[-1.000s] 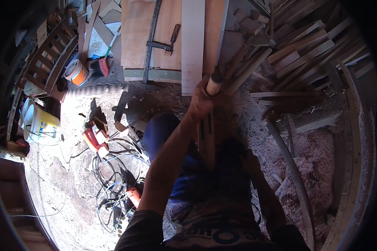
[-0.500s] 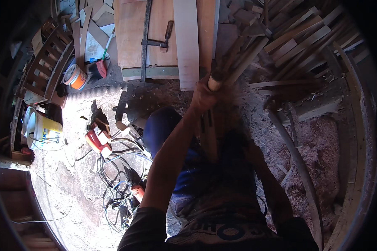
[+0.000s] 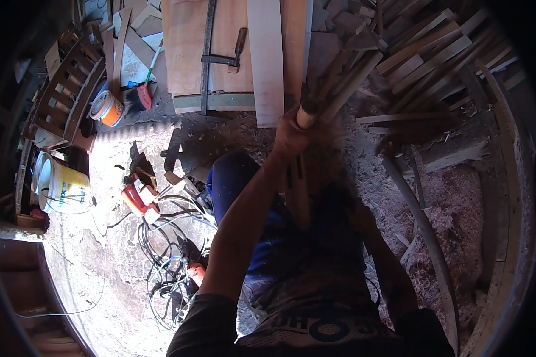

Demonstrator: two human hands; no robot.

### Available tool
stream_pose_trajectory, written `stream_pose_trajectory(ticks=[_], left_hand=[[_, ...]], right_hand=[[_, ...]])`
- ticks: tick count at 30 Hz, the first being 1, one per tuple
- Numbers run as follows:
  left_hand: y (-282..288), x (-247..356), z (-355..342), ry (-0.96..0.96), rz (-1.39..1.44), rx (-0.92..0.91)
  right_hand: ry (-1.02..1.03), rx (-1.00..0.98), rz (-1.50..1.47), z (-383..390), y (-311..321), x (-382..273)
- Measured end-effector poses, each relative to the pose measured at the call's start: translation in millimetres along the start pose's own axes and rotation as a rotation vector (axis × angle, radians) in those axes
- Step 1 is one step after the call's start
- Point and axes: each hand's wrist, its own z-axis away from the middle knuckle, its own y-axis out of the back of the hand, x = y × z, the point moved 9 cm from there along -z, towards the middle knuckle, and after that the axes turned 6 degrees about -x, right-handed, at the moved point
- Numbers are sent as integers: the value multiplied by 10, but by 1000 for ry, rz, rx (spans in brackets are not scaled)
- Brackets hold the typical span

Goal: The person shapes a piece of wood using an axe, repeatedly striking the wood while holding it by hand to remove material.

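Observation:
My left hand (image 3: 289, 134) is raised in front of me and closed around a round wooden handle (image 3: 307, 113) whose pale end sticks up above the fist. Below it a narrow wooden piece (image 3: 298, 193) stands upright in front of my blue-clad knee (image 3: 235, 178). My right forearm (image 3: 387, 268) reaches up from the lower right into deep shadow beside that piece. The right hand itself is lost in the dark, so I cannot tell its grip.
A workbench (image 3: 187, 59) with a pale plank (image 3: 267, 59) and a metal clamp (image 3: 211, 59) lies ahead. Loose wooden sticks (image 3: 423, 53) pile up at the right. At left are an orange can (image 3: 106, 108), a white and yellow bucket (image 3: 62, 187), a red power tool (image 3: 138, 199) and tangled cables (image 3: 167, 256).
Almost nothing differs: my left hand keeps its hold on the handle at about the same spot, and the view shifts only slightly.

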Motion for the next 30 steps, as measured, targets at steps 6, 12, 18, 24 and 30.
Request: stream_pose_trajectory(ticks=[6, 12, 18, 24, 30], left_hand=[[-19, -36, -11, 17, -5, 2], [-8, -51, -53, 17, -48, 10], [-30, 21, -63, -19, -7, -33], [-170, 64, 90, 21, -87, -127], [-217, 83, 144, 13, -156, -138]], right_hand=[[28, 16, 0, -16, -18, 11], [7, 11, -21, 16, 28, -19], [-30, -7, -11, 22, 35, -15], [-4, 14, -11, -17, -4, 34], [-22, 5, -8, -17, -2, 44]])
